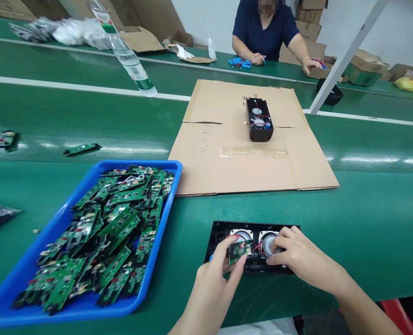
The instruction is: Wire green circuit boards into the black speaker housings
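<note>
A black speaker housing [220,234] with two round speakers lies on the green table near its front edge. Between the thumb and fingers of my left hand [217,279] is a small green circuit board [237,251], held over the housing's left part. Red wires run from around the board towards the right speaker [267,243]. My right hand [292,251] reaches over that speaker from the right, its fingers bent and close together; whether they pinch a wire is too small to tell.
A blue tray [159,251] full of circuit boards stands at left. Behind the housing lies flat cardboard [206,163] bearing another black housing [260,135]. A bottle [132,65] and a metal post [346,60] stand further back. Across the table sits a person [262,32] with blue parts.
</note>
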Demonstrator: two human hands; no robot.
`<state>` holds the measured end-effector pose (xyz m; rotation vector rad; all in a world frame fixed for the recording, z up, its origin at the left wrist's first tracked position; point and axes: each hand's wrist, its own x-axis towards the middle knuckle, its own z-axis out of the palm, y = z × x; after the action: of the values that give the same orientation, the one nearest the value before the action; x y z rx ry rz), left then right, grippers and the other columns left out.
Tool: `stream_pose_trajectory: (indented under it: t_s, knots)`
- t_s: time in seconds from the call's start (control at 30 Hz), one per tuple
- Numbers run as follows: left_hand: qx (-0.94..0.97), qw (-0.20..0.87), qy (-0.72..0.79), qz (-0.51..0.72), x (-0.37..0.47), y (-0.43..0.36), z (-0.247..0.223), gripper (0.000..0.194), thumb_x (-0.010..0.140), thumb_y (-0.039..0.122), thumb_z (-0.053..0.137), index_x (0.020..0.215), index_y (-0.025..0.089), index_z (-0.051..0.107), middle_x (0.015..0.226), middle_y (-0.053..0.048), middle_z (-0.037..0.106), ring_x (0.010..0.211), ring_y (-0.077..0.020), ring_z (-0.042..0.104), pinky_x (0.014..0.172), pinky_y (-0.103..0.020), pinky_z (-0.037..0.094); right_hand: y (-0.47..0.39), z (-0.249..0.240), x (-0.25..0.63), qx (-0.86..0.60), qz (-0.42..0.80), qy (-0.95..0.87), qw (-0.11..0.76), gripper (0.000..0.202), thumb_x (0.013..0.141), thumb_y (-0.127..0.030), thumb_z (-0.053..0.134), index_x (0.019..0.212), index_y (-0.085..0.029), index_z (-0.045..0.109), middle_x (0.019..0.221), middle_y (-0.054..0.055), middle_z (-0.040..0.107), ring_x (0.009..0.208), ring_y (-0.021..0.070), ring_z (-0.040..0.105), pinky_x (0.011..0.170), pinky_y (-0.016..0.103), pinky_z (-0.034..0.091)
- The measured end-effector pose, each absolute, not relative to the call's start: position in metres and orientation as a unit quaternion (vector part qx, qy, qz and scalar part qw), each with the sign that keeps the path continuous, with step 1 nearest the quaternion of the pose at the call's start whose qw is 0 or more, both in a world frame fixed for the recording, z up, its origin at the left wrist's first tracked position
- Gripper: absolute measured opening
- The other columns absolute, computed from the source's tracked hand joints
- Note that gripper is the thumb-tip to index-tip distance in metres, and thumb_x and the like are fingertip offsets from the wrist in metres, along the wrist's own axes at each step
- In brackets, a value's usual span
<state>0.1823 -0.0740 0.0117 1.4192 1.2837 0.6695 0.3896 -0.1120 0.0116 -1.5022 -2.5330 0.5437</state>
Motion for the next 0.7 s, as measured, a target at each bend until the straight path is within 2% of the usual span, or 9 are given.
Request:
stream_pose_trajectory:
  t_s: [0.1, 0.23, 0.4, 0.47, 0.53, 0.6, 0.7]
  knots:
    - [0.562, 0.542, 0.556, 0.284, 0.183, -0.072, 0.017, 0.025, 0.077, 0.033, 0.053, 0.100, 0.023, 0.056, 0.081, 0.002, 0.072, 0.069, -0.0127, 0.069, 0.061, -0.017, 0.056, -0.108, 0.005, 0.383, -0.489, 0.182, -0.847, 0.103, 0.024, 0.070, -0.001, 0.071, 0.079, -0.022, 0.065, 0.078, -0.001, 0.054, 0.075, 0.0156, 0.039, 0.061, 0.029, 0.025]
    - [0.610, 0.520, 0.527, 0.281, 0.179, -0.070, 0.015, 0.022, 0.078, 0.032, 0.054, 0.097, 0.022, 0.055, 0.084, 0.000, 0.073, 0.070, -0.0132, 0.070, 0.058, -0.016, 0.056, -0.103, -0.007, 0.363, -0.535, 0.191, -0.804, 0.175, 0.015, 0.072, -0.009, 0.073, 0.071, -0.018, 0.062, 0.071, -0.003, 0.055, 0.070, 0.0124, 0.044, 0.061, 0.028, 0.027]
    - [0.752, 0.382, 0.458, 0.281, 0.173, -0.076, 0.005, 0.015, 0.087, 0.030, 0.046, 0.098, 0.024, 0.054, 0.079, 0.000, 0.072, 0.063, -0.0134, 0.069, 0.055, -0.017, 0.053, -0.101, -0.026, 0.339, -0.696, 0.109, -0.691, 0.163, 0.022, 0.070, -0.007, 0.071, 0.059, -0.016, 0.053, 0.062, -0.003, 0.051, 0.059, 0.0128, 0.046, 0.058, 0.027, 0.031]
    - [0.785, 0.332, 0.440, 0.283, 0.171, -0.080, 0.000, 0.020, 0.091, 0.034, 0.039, 0.098, 0.024, 0.054, 0.074, 0.000, 0.071, 0.057, -0.0136, 0.067, 0.051, -0.018, 0.052, -0.100, -0.025, 0.336, -0.723, 0.106, -0.662, 0.164, 0.016, 0.071, -0.006, 0.068, 0.067, -0.015, 0.055, 0.070, -0.001, 0.051, 0.057, 0.0121, 0.046, 0.053, 0.026, 0.031]
    - [0.789, 0.297, 0.450, 0.293, 0.171, -0.083, -0.005, 0.025, 0.092, 0.038, 0.034, 0.098, 0.024, 0.053, 0.069, 0.001, 0.070, 0.051, -0.0141, 0.066, 0.047, -0.019, 0.050, -0.098, -0.018, 0.339, -0.712, 0.177, -0.651, 0.196, 0.012, 0.074, -0.004, 0.062, 0.076, -0.015, 0.058, 0.078, -0.001, 0.051, 0.058, 0.0095, 0.047, 0.050, 0.022, 0.032]
    - [0.785, 0.271, 0.462, 0.310, 0.170, -0.084, -0.009, 0.024, 0.092, 0.040, 0.035, 0.099, 0.024, 0.051, 0.066, 0.002, 0.070, 0.048, -0.0147, 0.066, 0.043, -0.019, 0.047, -0.097, -0.008, 0.344, -0.663, 0.308, -0.637, 0.246, 0.015, 0.076, -0.001, 0.057, 0.079, -0.016, 0.061, 0.083, -0.001, 0.052, 0.058, 0.0061, 0.047, 0.051, 0.018, 0.036]
    - [0.783, 0.271, 0.467, 0.309, 0.168, -0.083, -0.011, 0.016, 0.091, 0.033, 0.041, 0.101, 0.024, 0.049, 0.064, 0.003, 0.070, 0.046, -0.0144, 0.065, 0.039, -0.018, 0.045, -0.096, 0.002, 0.352, -0.577, 0.505, -0.554, 0.324, 0.014, 0.078, -0.008, 0.053, 0.077, -0.015, 0.066, 0.087, 0.002, 0.055, 0.055, 0.0047, 0.049, 0.044, 0.014, 0.038]
